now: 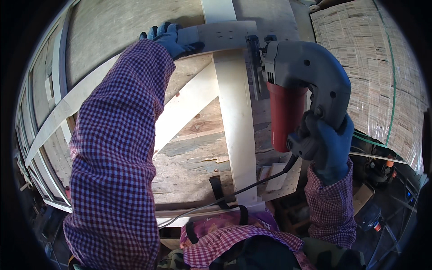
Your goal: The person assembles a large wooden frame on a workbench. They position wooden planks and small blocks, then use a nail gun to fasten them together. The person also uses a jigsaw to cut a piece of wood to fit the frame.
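Note:
My left hand [170,40], in a blue work glove with dark fingertips, lies on a flat wooden crosspiece [222,35] with its fingers spread. The thumb points right along the wood, and several short staple-like marks show near the crosspiece's right end. In my right hand [332,148], also gloved, is the handle of a corded power tool [310,64] with a grey body and a red cylindrical housing. Its dark metal front end [253,64] is close to the right end of the crosspiece; whether they touch, I cannot tell. A pale upright slat [234,125] and a diagonal slat [189,104] lie below the crosspiece.
A black cord [249,185] runs from the tool across the frame towards me. To the right stands a plastic-wrapped stack of wood pieces [357,67] with green strapping. More framed wooden panels [50,118] extend left. Small offcuts [276,177] lie below the tool.

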Tool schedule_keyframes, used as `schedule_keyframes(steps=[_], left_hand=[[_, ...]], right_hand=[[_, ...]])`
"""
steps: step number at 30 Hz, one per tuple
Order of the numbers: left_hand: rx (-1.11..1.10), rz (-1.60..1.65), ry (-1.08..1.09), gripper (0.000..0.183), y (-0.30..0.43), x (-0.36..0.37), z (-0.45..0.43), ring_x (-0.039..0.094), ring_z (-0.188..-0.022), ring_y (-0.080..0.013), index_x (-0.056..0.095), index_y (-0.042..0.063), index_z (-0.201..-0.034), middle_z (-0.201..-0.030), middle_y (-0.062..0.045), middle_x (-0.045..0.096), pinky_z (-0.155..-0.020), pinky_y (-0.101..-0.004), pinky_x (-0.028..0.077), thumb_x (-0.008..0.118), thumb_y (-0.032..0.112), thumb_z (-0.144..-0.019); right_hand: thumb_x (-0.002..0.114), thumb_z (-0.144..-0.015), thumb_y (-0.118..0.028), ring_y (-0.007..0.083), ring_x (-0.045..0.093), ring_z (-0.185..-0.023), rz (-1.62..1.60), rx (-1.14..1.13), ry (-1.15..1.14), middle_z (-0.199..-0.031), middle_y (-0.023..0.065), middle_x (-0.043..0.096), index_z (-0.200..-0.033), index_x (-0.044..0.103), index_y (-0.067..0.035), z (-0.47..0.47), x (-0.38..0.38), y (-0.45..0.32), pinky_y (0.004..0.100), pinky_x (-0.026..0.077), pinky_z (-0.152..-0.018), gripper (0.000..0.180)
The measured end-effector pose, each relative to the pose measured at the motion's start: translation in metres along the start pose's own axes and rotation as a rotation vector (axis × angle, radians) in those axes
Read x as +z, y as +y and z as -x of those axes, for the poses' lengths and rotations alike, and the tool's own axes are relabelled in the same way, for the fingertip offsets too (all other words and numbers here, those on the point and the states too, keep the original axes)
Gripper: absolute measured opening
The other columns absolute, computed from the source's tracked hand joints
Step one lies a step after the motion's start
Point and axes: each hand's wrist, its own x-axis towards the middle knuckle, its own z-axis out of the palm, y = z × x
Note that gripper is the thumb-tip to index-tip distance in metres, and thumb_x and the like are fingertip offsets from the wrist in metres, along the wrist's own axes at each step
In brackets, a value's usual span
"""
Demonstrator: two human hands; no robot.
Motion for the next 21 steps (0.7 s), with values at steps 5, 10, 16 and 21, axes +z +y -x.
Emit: schedule_keyframes(steps=[5, 10, 16, 21], left_hand=[[-0.029, 0.007, -0.005, 0.114, 0.000, -0.004, 0.004, 0.012, -0.143, -0.0366, 0.025, 0.021, -0.147, -0.153, -0.012, 0.021, -0.115, -0.0570, 0.007, 0.049, 0.090, -0.060], [-0.006, 0.013, -0.022, 0.114, 0.001, -0.003, 0.004, 0.012, -0.143, -0.0366, 0.025, 0.021, -0.147, -0.154, -0.013, 0.020, -0.115, -0.0571, 0.007, 0.048, 0.091, -0.060], [-0.038, -0.025, 0.044, 0.100, 0.007, -0.003, 0.010, 0.022, -0.140, -0.0303, 0.031, 0.022, -0.144, -0.149, -0.010, 0.029, -0.116, -0.0513, 0.011, 0.053, 0.083, -0.068], [-0.052, -0.021, 0.067, 0.103, 0.008, 0.002, 0.009, 0.022, -0.140, -0.0312, 0.031, 0.021, -0.144, -0.149, -0.010, 0.029, -0.116, -0.0511, 0.011, 0.053, 0.084, -0.066]], right_hand=[[0.058, -0.076, 0.001, 0.0176, 0.062, -0.061, -0.014, -0.003, -0.005, -0.077, 0.0121, 0.062, -0.103, 0.054, 0.005, -0.002, 0.004, 0.000, 0.0306, 0.053, -0.054, 0.028], [0.057, -0.076, 0.001, 0.0176, 0.061, -0.060, 0.132, -0.002, 0.055, -0.075, 0.0116, 0.062, -0.101, 0.054, 0.006, 0.001, 0.010, 0.008, 0.0297, 0.052, -0.053, 0.026], [0.056, -0.076, 0.002, 0.0175, 0.061, -0.061, 0.040, -0.011, -0.005, -0.076, 0.0122, 0.062, -0.100, 0.055, 0.006, -0.002, 0.010, 0.003, 0.0303, 0.052, -0.055, 0.024], [0.057, -0.075, 0.000, 0.0184, 0.061, -0.061, 0.149, 0.002, 0.071, -0.075, 0.0127, 0.061, -0.097, 0.055, 0.006, -0.002, 0.017, -0.005, 0.0320, 0.052, -0.056, 0.023]])
